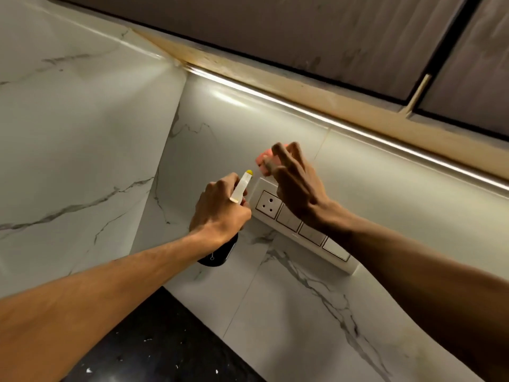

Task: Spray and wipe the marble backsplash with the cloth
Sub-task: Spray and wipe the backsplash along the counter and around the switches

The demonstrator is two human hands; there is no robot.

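Left hand (220, 210) grips a spray bottle (240, 188), its yellow-tipped nozzle aimed at the marble backsplash (225, 128). Right hand (296, 183) presses a pink cloth (263, 158) against the marble just above the socket-and-switch panel (297, 224), fingers spread over it.

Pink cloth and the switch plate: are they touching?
Cannot tell. In the head view the pink cloth sits just above the switch plate, blurred, with the right hand covering the boundary.

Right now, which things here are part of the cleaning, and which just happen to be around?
In use: spray bottle in left hand; pink cloth under right hand; marble backsplash.

Just there: switch panel, black counter, cabinet, light strip.
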